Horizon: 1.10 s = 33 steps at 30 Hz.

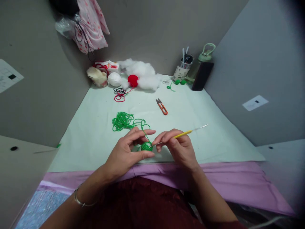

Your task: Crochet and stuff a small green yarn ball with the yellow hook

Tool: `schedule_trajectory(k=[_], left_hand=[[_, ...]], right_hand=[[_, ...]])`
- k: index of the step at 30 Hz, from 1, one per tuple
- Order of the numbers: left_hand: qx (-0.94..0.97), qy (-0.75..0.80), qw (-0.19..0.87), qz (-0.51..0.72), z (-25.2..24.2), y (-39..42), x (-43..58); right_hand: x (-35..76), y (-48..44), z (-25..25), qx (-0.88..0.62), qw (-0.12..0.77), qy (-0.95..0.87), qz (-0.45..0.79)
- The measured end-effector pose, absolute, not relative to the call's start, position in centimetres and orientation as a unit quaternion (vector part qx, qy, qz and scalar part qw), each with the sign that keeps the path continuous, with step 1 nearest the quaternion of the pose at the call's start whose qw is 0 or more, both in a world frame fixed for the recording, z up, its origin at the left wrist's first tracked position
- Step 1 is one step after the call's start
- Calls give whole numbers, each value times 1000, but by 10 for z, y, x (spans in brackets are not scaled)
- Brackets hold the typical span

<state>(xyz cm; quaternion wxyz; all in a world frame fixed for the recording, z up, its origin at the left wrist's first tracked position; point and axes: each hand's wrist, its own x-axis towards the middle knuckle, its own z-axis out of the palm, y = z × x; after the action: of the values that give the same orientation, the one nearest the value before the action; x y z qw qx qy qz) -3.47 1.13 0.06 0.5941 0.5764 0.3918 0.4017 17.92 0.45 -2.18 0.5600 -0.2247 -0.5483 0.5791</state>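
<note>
Between the thumb and fingers of my left hand (130, 148) is a small round green crochet piece (146, 147), with some white showing in its opening. A strand of green yarn runs up from the piece past my left fingers to a loose tangle of green yarn (122, 121) on the table. My right hand (177, 144) grips a crochet hook (183, 134) by its yellow handle. One metal end of the hook meets the green piece; the other end points up to the right.
Orange thread snips (162, 107) lie beyond my hands. At the back are white stuffing (140, 71), a red ball (132, 80), a white ball (114, 79), small green balls (180, 82), a pen holder (182, 70), a bottle (202, 63) and a dark phone-like slab (202, 76). Grey partitions flank the table.
</note>
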Motion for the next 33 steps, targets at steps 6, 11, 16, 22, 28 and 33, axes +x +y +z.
schedule_trajectory(k=[6,11,16,22,28,33], left_hand=[[569,407,587,407,-1,12,-35],[543,427,571,444,-7,7,-28],[514,411,581,480,-4,1,-25],[472,409,593,508,-2,-8,-19],[275,351,761,471,-5,-16,-11],[199,285,838,420,-1,-13,-15]], right_hand=[[182,0,-13,-270,539,-684,411],[173,-7,-15,-257,525,-790,184],[167,-9,-19,-276,529,-796,102],[168,-14,-24,-314,527,-786,70],[168,-24,-31,-303,484,-814,-104],[166,-22,-29,-301,530,-793,-5]])
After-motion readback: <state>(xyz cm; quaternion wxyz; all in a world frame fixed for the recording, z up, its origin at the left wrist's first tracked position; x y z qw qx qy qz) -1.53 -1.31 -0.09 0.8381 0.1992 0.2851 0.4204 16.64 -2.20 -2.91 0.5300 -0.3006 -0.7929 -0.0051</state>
